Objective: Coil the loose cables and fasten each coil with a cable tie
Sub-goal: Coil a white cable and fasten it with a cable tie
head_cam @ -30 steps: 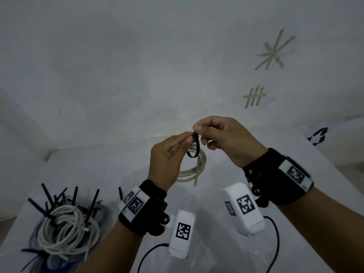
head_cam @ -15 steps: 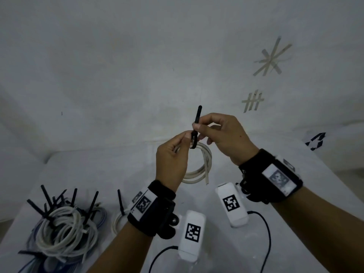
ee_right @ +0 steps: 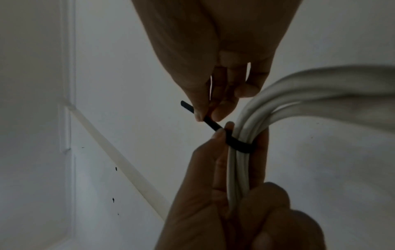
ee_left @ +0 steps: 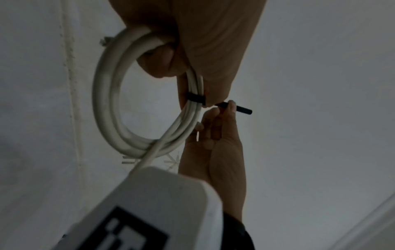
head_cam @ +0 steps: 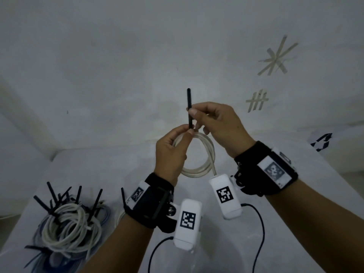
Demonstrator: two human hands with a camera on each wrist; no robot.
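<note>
I hold a small white cable coil [head_cam: 204, 154] up in front of me, above the table. My left hand [head_cam: 177, 142] grips the coil's top strands, fingers curled round them [ee_left: 162, 55]. A black cable tie [head_cam: 189, 109] is looped snugly round the bundled strands [ee_right: 239, 145], its band clear in the left wrist view [ee_left: 195, 98]. My right hand [head_cam: 208, 119] pinches the tie's tail between thumb and forefinger [ee_right: 205, 118], and the tail points straight up. One loose end of the cable [head_cam: 212, 164] hangs down to the right wrist camera.
A pile of tied white and blue coils [head_cam: 67, 223] with black tie tails sticking up lies at the table's near left. Another pale coil [head_cam: 120, 217] shows behind my left wrist. The white table [head_cam: 98, 170] meets a wall with tape marks [head_cam: 275, 58].
The tie's tail has come up out of its loop and now stands tall above my fingers. The loop has drawn tight round the coil. Both hands rose slightly.
</note>
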